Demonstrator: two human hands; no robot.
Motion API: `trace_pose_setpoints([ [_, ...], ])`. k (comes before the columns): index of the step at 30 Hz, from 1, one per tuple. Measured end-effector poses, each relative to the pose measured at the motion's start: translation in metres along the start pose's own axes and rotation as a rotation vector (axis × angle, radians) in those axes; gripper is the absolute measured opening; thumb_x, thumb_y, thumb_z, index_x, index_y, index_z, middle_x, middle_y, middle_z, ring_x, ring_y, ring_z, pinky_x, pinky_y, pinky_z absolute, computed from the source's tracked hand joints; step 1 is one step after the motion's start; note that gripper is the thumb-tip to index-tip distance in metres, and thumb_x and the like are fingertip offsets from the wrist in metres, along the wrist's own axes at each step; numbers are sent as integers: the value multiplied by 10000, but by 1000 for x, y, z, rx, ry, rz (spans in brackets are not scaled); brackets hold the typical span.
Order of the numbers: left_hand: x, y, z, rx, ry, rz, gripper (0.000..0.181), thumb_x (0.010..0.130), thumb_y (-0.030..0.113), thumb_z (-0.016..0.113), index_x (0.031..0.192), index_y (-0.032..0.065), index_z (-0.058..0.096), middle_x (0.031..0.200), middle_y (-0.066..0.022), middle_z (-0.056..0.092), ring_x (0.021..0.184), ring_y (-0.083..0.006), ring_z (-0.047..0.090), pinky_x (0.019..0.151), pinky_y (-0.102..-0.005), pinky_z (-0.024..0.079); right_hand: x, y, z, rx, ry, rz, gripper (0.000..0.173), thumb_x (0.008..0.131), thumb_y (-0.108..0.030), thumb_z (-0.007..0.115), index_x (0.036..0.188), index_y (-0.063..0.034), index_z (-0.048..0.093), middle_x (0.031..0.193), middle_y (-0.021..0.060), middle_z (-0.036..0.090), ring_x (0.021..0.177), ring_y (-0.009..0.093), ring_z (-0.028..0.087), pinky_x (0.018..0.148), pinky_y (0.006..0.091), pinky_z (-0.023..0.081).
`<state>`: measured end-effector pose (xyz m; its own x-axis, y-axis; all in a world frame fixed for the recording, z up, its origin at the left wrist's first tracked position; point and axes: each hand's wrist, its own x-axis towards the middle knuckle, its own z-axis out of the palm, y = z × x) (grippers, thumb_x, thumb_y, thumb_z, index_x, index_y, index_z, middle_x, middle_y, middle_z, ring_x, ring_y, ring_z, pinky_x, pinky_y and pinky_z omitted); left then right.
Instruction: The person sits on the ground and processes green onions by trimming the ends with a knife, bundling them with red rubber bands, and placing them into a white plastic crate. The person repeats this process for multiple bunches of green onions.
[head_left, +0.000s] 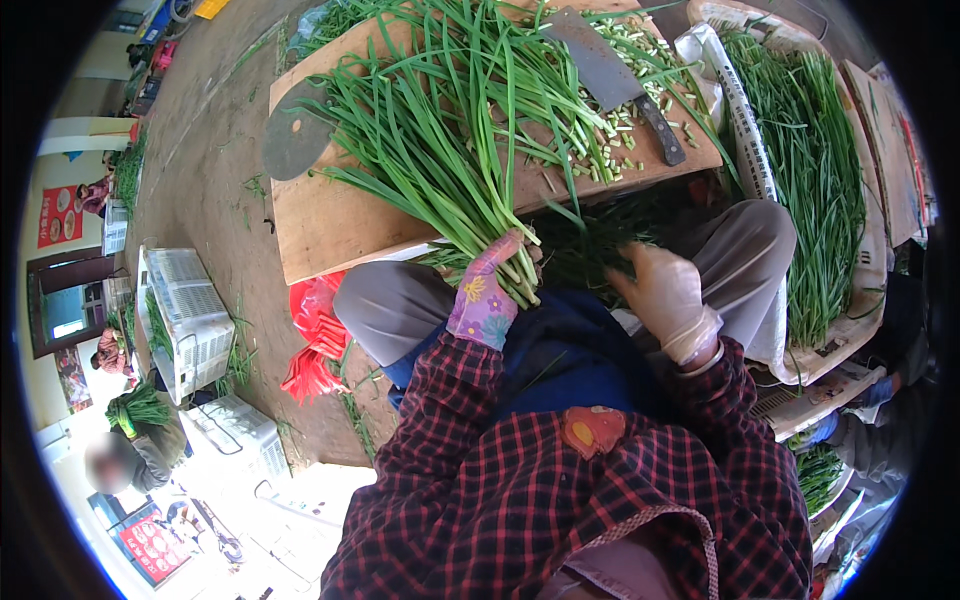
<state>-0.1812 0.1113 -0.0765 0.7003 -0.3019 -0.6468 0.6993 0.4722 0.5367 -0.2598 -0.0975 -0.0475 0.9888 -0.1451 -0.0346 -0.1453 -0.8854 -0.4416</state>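
My left hand (486, 296), in a flowered glove, is shut around the pale stem ends of a bunch of green garlic chives (450, 180). The leaves fan away from me over a wooden board (315, 225). To the right, my right hand (664, 292), in a thin translucent glove, is blurred. Its thumb and fingers are apart, with nothing seen between them, above dark loose greens (592, 244) between my knees. A cleaver (600, 67) with a black handle rests on the board among cut stem pieces (622, 142) and more chives.
A round grey disc (296, 135) lies at the board's left edge. On the right stands a white crate (874, 300) packed with chives (810, 187). Red plastic bags (315, 337) hang by my left knee. White crates (199, 307) and a person (154, 450) holding greens are farther left.
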Motion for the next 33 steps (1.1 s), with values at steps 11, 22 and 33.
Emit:
trace_pose_setpoints([
  [11, 0, -20, -2, -195, 75, -47, 257, 892, 136, 592, 1138, 65, 569, 1101, -82, 608, 967, -230, 599, 858, -390, 493, 31, -52, 45, 390, 176, -110, 214, 788, -259, 634, 785, -48, 599, 685, 117, 591, 654, 321, 599, 570, 406, 469],
  [22, -30, 17, 5, -451, -393, 23, 326, 798, 169, 606, 1084, 58, 496, 794, -4, 511, 690, -142, 521, 712, -354, 445, 93, -43, 8, 64, 333, -151, 270, 797, -344, 645, 761, -80, 604, 672, 119, 616, 642, 300, 620, 570, 412, 484],
  [33, -15, 6, 7, -289, -53, 10, 279, 804, 122, 638, 1059, 34, 563, 922, -91, 616, 844, -264, 612, 698, -409, 526, 80, -23, -1, 423, 19, 25, 295, 786, -346, 634, 916, -85, 682, 753, 175, 631, 736, 351, 622, 640, 419, 500],
])
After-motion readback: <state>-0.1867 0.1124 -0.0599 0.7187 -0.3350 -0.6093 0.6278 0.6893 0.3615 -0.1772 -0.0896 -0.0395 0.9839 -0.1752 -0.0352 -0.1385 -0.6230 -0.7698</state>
